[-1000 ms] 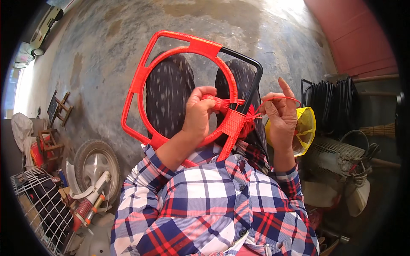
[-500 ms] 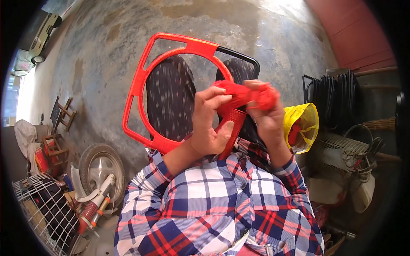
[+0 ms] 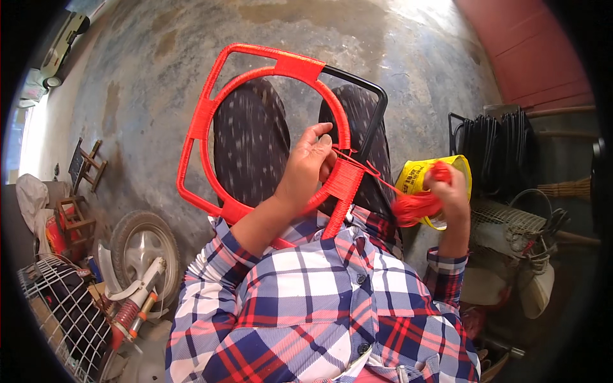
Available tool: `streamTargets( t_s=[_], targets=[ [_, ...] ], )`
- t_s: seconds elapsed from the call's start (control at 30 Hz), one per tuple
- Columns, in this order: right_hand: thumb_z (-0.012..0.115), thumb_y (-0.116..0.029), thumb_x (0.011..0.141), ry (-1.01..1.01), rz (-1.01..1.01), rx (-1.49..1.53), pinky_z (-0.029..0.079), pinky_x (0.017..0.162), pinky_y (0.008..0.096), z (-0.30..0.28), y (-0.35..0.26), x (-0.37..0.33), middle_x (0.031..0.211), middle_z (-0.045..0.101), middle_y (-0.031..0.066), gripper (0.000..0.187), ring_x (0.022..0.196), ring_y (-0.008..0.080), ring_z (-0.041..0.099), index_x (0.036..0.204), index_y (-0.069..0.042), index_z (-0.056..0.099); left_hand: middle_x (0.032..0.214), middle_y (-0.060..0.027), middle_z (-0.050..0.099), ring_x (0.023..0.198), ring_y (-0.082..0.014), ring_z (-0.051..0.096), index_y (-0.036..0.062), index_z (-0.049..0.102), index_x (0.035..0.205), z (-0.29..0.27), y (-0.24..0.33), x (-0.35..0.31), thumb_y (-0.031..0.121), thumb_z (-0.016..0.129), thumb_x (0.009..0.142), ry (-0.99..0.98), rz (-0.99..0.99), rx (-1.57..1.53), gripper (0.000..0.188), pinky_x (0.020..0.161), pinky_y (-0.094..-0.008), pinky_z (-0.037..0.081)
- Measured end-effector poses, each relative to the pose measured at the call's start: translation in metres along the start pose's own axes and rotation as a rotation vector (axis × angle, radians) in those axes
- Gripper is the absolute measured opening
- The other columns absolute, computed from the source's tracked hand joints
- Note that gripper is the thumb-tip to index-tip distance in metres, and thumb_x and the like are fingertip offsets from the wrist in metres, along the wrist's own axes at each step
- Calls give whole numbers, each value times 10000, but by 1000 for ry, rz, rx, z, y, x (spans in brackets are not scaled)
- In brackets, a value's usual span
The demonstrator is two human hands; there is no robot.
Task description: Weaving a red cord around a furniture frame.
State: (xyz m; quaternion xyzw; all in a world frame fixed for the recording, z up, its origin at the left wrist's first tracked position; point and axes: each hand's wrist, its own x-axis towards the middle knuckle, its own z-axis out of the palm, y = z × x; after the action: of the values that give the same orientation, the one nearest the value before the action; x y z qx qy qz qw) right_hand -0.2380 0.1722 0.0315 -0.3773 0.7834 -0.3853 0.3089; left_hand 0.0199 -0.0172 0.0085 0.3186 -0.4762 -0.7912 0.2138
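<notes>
While the red-wrapped frame (image 3: pixel 200 121) is at twelve o'clock over the knees (image 3: pixel 249 137), the left forearm (image 3: pixel 265 223) covers part of its lower side. The left hand (image 3: pixel 308 165) is narrow at the ring's (image 3: pixel 345 121) four o'clock; whether it pinches the cord (image 3: pixel 382 180), I cannot tell. Farther out, between three and four o'clock, the right hand (image 3: pixel 454 193), blurred, holds a red bundle (image 3: pixel 414 209) and hides part of the yellow bag (image 3: pixel 418 168).

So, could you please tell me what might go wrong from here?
The loose red cord bundle, in the right hand beside the yellow container, might tangle or snag on its rim. The frame appears to rest across the legs with only the left hand at it, so a hard pull on the strand could shift it.
</notes>
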Motion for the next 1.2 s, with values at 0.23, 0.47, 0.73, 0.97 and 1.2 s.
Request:
streamTargets(
  t_s=[0.23,0.47,0.73,0.97,1.2],
  targets=[
    [617,-188,898,500,-143,1346,485,682,307,-70,89,-1,768,538,31,144,684,139,517,921,-60,555,1017,-100,641,914,-163,622,16,449,1362,4,0,2,344,394,1027,-152,-157,-283,472,842,-304,497],
    [598,-139,860,78,-4,837,410,544,235,33,22,-12,671,513,-10,330,552,84,491,1134,43,599,1129,-156,627,1016,-226,640,-39,488,1284,3,-3,3,62,382,860,-233,-204,-438,448,925,-363,520],
    [733,-118,807,-256,71,460,469,584,242,83,-30,5,717,633,17,194,613,89,586,919,-11,616,1143,-200,623,1023,-259,659,-78,503,1214,-2,-10,7,11,371,799,-235,-186,-407,444,937,-396,545],
    [699,-102,839,-40,109,681,472,609,246,88,-11,-10,690,628,32,133,626,106,601,829,-35,585,1015,-171,636,923,-241,670,-67,522,1123,0,-7,9,14,397,847,-230,-246,-504,314,871,-378,569],
    [673,-135,816,-27,129,1010,477,774,288,83,-46,-13,905,674,102,160,831,162,631,899,-31,585,1079,-196,648,954,-317,679,-46,524,1182,2,-12,7,81,443,868,-207,-289,-468,348,866,-490,569]
  ],
)
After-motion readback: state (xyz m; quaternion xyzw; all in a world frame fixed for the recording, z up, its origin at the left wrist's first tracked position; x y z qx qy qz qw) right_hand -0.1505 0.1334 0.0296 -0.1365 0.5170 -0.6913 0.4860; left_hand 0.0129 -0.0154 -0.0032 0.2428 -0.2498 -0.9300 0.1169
